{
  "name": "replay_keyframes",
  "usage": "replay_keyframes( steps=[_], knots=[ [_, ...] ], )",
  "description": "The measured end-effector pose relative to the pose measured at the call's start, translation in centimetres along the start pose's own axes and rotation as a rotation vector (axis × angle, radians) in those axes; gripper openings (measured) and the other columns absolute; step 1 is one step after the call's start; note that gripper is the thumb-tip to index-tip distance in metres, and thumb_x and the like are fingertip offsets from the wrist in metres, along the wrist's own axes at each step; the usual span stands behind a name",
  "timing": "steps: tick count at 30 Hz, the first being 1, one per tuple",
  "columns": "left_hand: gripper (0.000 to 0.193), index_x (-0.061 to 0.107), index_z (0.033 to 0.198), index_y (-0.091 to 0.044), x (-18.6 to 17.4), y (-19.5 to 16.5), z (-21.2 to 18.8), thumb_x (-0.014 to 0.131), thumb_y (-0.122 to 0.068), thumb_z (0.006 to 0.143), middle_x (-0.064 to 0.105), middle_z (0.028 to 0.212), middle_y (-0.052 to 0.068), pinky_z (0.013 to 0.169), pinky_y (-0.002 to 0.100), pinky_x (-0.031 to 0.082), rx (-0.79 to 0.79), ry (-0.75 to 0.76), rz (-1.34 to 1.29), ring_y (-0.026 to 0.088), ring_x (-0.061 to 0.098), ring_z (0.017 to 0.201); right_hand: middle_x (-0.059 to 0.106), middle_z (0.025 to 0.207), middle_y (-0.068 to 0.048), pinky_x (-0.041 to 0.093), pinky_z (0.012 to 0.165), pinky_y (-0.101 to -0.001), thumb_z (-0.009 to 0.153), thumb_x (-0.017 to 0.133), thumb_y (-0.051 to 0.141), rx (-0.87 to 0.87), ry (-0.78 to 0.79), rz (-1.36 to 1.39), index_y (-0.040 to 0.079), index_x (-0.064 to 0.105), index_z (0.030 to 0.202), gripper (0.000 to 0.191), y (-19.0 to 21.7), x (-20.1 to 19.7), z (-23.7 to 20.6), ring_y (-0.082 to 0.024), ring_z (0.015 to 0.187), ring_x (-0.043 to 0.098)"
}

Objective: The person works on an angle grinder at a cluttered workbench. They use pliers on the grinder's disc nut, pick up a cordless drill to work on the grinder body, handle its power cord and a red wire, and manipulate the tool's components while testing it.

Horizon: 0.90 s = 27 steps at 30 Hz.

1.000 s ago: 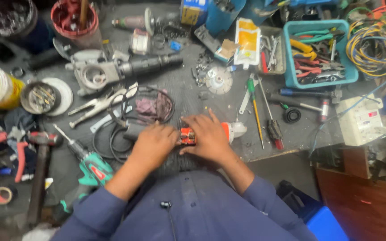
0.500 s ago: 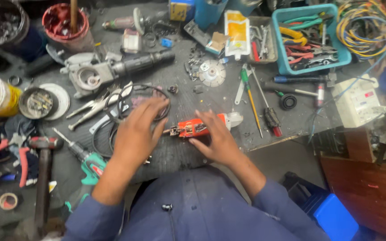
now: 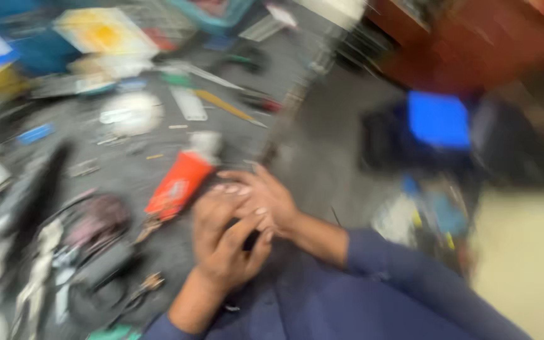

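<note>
On the left of the blurred bench [image 3: 127, 170] lies a tangle of dark cable [image 3: 96, 252], well clear of your work. Next comes the orange tool [image 3: 181, 184], lying tilted on the bench just beside your fingertips; it looks like a hard plastic body, light and stiff, probably smooth, so take it around the thick middle rather than by the pale nose end. Your left hand [image 3: 225, 242] curls against your right hand [image 3: 266, 204], and something small and dark sits between them, but motion blur hides what it is. I cannot tell whether either hand truly grips it. Right of the bench, a blue box [image 3: 439, 119] sits on the floor.
</note>
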<state>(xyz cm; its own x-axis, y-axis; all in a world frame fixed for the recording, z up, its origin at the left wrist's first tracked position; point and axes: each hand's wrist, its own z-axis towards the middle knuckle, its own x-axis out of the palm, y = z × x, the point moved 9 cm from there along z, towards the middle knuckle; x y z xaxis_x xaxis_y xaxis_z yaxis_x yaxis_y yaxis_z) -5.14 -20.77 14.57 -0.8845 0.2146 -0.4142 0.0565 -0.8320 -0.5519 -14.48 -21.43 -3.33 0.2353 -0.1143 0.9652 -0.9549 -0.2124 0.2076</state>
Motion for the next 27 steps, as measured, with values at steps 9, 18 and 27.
replay_keyframes(
  steps=[9,18,27],
  knots=[
    [0.058,0.06,0.134,-0.006,29.0,-9.6,-4.6,0.068,-0.038,0.086,0.052,0.145,0.024,0.115,0.06,0.032,0.323,0.746,-0.272,0.047,0.046,0.137,0.049,0.154,-0.03,0.036,0.122,-0.0495,0.111,0.037,0.075,-0.587,0.004,0.209,-0.01,0.043,0.157,0.097,12.6,-6.3,-21.2,-0.04,0.144,0.047],
    [0.076,0.03,0.158,-0.012,54.8,-20.9,-18.3,0.028,-0.061,0.1,0.027,0.167,0.007,0.118,0.053,0.031,-1.224,1.274,-0.912,0.032,0.029,0.152,0.03,0.171,-0.015,0.028,0.127,-0.0468,0.096,0.047,0.082,-1.548,-0.941,-1.277,0.009,0.032,0.161,0.098,19.5,-2.4,-61.3,-0.032,0.156,0.037],
    [0.106,0.02,0.163,-0.01,61.3,-52.3,-28.0,0.016,-0.083,0.086,0.027,0.169,0.014,0.12,0.048,0.027,-0.908,2.107,-1.33,0.035,0.028,0.154,0.049,0.15,-0.018,0.035,0.119,-0.0564,0.086,0.056,0.073,-1.272,-1.89,-1.962,0.014,0.046,0.148,0.086,16.1,-10.5,-81.5,-0.04,0.138,0.05]
  ],
)
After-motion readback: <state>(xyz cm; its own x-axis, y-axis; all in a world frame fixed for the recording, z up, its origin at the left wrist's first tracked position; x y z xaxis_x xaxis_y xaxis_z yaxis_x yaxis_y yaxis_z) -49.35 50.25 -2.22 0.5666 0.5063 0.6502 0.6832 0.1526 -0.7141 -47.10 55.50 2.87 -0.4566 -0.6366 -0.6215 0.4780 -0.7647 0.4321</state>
